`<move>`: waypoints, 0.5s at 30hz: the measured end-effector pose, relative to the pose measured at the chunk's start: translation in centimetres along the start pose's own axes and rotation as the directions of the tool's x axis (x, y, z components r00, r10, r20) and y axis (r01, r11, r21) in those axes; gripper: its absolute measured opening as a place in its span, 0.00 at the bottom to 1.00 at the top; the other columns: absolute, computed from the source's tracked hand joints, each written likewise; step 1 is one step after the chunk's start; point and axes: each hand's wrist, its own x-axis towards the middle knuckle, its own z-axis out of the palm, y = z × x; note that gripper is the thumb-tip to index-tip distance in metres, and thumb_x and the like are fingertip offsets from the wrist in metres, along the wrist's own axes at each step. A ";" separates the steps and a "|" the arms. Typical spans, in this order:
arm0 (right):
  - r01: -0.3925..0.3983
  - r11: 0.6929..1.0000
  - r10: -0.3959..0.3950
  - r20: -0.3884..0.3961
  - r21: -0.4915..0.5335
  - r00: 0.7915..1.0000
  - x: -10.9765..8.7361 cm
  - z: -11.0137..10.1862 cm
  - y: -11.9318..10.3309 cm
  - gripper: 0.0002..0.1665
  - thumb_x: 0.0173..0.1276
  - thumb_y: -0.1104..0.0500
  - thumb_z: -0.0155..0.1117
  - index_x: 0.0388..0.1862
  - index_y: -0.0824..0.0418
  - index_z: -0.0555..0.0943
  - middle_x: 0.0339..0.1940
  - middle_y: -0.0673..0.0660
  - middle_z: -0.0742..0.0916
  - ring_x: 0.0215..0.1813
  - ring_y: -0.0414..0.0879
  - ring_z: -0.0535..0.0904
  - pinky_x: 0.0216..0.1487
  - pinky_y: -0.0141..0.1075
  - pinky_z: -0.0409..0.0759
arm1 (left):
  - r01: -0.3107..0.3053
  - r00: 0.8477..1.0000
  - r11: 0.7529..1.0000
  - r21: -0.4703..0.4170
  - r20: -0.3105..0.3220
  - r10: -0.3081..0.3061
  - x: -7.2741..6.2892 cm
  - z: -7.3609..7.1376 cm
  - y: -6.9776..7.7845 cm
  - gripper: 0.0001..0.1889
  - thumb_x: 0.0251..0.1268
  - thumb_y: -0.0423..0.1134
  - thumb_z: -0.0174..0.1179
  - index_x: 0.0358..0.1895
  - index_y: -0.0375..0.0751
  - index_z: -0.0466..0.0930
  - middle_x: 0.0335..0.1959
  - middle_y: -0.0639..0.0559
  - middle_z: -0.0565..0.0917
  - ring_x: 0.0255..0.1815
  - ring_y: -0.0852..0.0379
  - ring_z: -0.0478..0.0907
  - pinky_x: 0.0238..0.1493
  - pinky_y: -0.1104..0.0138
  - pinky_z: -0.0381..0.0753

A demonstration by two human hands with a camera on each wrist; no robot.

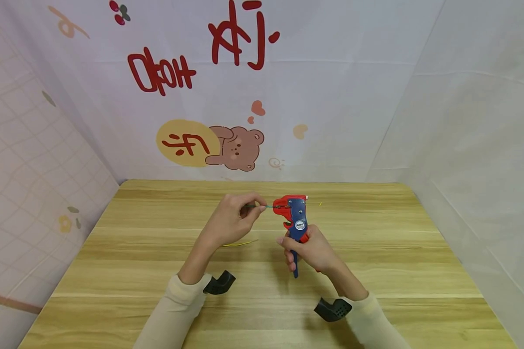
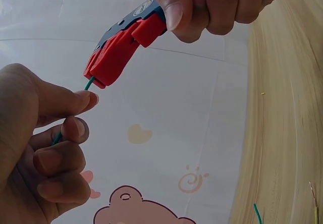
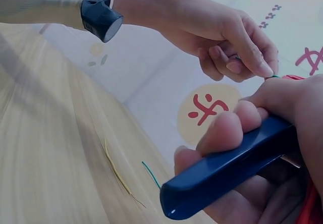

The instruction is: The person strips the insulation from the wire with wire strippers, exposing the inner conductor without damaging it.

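Note:
In the head view my left hand (image 1: 237,219) pinches a green wire (image 2: 89,84) between thumb and forefinger, the other fingers curled behind. The wire's front end runs into the red nose of a blue and red wire stripper (image 1: 298,215). My right hand (image 1: 313,248) grips the stripper by its handles, its nose pointing left toward the left hand. In the right wrist view the fingers wrap round the blue handle (image 3: 227,173). The nose hides the wire's tip, and how far the jaws are closed cannot be told.
A yellow wire (image 1: 237,244) with a bare end lies on the wooden table (image 1: 375,271) below my left hand. Near it shows a green wire piece (image 3: 150,173); whether it is separate cannot be told. A tiny yellow scrap (image 1: 320,204) lies right of the stripper. Printed curtains surround the table.

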 end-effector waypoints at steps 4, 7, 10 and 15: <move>0.007 1.000 -0.007 -0.011 0.005 1.000 0.0 0.3 0.0 0.19 0.74 0.55 0.66 0.31 0.68 0.74 0.15 0.55 0.80 0.17 0.49 0.79 0.27 0.55 0.84 | -0.001 1.000 1.000 0.002 -0.001 0.001 0.0 -0.1 0.1 0.03 0.71 0.33 0.64 0.41 0.44 0.86 0.18 0.59 0.71 0.20 0.64 0.65 0.25 0.72 0.65; 0.025 1.000 -0.024 -0.018 0.004 1.000 0.0 0.6 0.0 0.18 0.74 0.57 0.65 0.30 0.67 0.74 0.15 0.54 0.80 0.16 0.48 0.79 0.26 0.55 0.84 | -0.006 1.000 1.000 0.005 -0.006 0.006 0.0 0.0 0.0 0.03 0.71 0.33 0.64 0.41 0.44 0.86 0.18 0.59 0.71 0.20 0.65 0.64 0.25 0.72 0.65; 0.053 0.999 -0.053 -0.023 0.005 0.998 0.0 0.8 0.0 0.17 0.74 0.59 0.64 0.29 0.68 0.73 0.14 0.54 0.79 0.15 0.48 0.77 0.24 0.54 0.83 | -0.013 1.000 1.000 0.000 -0.015 0.013 0.0 -0.1 0.0 0.03 0.71 0.33 0.64 0.41 0.44 0.86 0.18 0.59 0.71 0.19 0.65 0.64 0.25 0.72 0.65; 0.081 0.996 -0.080 -0.037 0.023 0.996 0.0 1.3 0.0 0.16 0.73 0.62 0.62 0.29 0.70 0.71 0.13 0.53 0.77 0.14 0.46 0.75 0.21 0.49 0.82 | -0.026 0.999 1.000 -0.006 -0.025 0.026 0.0 0.0 0.0 0.03 0.71 0.33 0.64 0.40 0.44 0.86 0.18 0.59 0.71 0.19 0.65 0.64 0.24 0.72 0.65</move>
